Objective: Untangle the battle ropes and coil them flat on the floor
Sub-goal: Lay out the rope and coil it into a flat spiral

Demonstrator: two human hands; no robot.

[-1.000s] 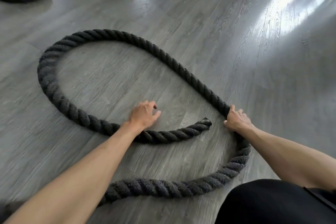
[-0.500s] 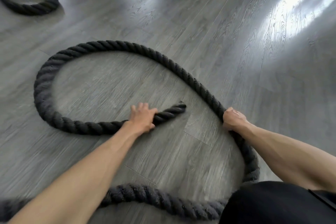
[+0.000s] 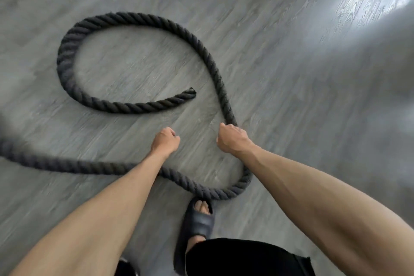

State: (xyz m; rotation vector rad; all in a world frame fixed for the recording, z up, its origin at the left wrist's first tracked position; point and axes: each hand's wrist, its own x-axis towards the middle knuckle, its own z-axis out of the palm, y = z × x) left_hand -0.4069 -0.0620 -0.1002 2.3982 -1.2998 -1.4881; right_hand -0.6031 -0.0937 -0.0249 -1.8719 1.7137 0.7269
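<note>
**Head view.** A thick black twisted-strand battle rope (image 3: 63, 67) lies flat on a grey wood-grain plank floor (image 3: 291, 74), forming 1 open loop and 1 trailing bend. The loop fills the 10 o'clock part of the view. Its frayed cut end (image 3: 190, 93) points toward 2 o'clock, near but apart from the strand descending at its 3 o'clock side. That strand runs toward 6 o'clock into the right hand (image 3: 231, 139), whose fingers are curled tightly round it in a fist. Below the fist the rope passes under the right forearm, bends round at 5 o'clock, then runs toward 9 o'clock beneath the left forearm to the frame edge. The left hand (image 3: 165, 141), just at 9 o'clock of the right hand, has its fingers curled narrow into the palm and holds nothing. A foot in a black open-toed slide sandal (image 3: 197, 219) stands at 6 o'clock, its toe at the near edge of the bend. Black shorts (image 3: 246, 257) occupy the lower edge.
</note>
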